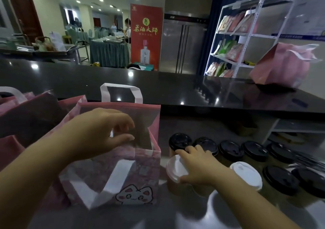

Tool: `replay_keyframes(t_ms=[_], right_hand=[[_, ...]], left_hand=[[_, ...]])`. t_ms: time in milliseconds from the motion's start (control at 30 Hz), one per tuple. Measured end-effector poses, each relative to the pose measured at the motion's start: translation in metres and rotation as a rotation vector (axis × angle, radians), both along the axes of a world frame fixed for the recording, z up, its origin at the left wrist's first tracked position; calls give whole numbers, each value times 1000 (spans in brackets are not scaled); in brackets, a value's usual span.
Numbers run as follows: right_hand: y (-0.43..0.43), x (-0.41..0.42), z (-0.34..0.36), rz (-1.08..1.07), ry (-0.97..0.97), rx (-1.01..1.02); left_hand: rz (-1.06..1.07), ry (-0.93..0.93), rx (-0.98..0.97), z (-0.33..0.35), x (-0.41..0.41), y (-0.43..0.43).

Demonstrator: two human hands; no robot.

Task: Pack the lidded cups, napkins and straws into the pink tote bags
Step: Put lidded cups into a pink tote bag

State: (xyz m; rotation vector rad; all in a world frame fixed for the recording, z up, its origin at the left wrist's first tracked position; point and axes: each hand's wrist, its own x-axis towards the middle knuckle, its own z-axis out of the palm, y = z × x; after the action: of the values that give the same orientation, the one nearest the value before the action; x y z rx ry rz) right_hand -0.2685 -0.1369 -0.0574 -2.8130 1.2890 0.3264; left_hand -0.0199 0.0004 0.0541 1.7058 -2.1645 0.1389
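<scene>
A pink tote bag (140, 172) with a cat face and white handles stands open on the lower counter. My left hand (98, 132) hovers over its mouth, thumb and fingers pinching the near rim. Just right of the bag stands a white-lidded cup (174, 167). My right hand (195, 165) lies over that cup, fingers curled round its lid edge. A second white-lidded cup (246, 175) sits further right. Several black-lidded cups (230, 149) stand in rows beside and behind them.
Another pink tote (26, 116) stands at the left, and a filled pink bag (281, 65) lies on the raised black counter (158, 86) at the far right. A white shelf rack (246, 35) with packets stands behind. Dark straws (311, 160) lie at the right edge.
</scene>
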Motion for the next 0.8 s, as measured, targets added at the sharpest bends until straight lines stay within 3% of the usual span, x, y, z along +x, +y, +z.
replay_keyframes(t_ms=[133,300,533,800], right_hand=[[-9,4,-9,25,-2,49],[-16,0,7,51,-172,-100],[-15,-9,80,68,-521,-471],[5,28,159,218,-750,-548]], left_hand=[[49,-36,4,-5,-8,-4],[105,-45,32,-11,-10,-6],[152,19,8,-14,-3,-1],[230,31,-14,-4,36,5]])
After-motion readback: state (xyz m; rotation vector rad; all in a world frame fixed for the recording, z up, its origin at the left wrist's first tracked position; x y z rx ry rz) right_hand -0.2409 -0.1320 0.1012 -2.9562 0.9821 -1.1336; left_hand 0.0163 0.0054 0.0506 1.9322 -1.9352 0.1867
